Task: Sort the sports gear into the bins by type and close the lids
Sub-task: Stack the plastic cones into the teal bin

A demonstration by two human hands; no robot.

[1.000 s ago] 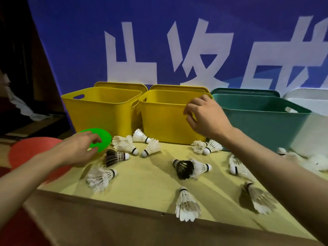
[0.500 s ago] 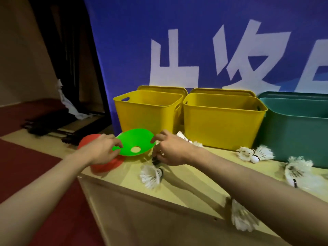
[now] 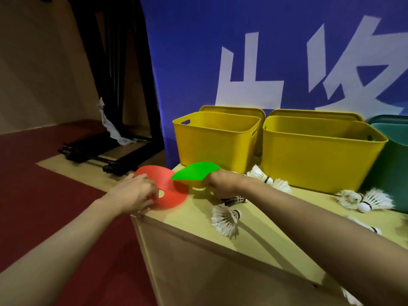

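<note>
While your right hand [image 3: 223,183] pinches the flat green plastic disc cone [image 3: 196,172] by its right edge, the disc tilts — its broad face turned up and away from you, its long axis running left to right above the table corner. Your left hand [image 3: 136,193] rests its curled fingers on the flat red plastic disc cone [image 3: 170,191], near its centre hole; whether it actually grips the red disc, you cannot tell. That red disc lies flat at the left corner of the pale wooden table [image 3: 265,219], partly under the green one. Just behind stand two open yellow plastic bins [image 3: 212,144], each lid propped upright behind it, with a teal bin [image 3: 395,164] at the far right. White feather shuttlecocks [image 3: 225,219] lie scattered beside your right forearm — one dark shuttlecock [image 3: 234,199] sits directly beneath your wrist.
</note>
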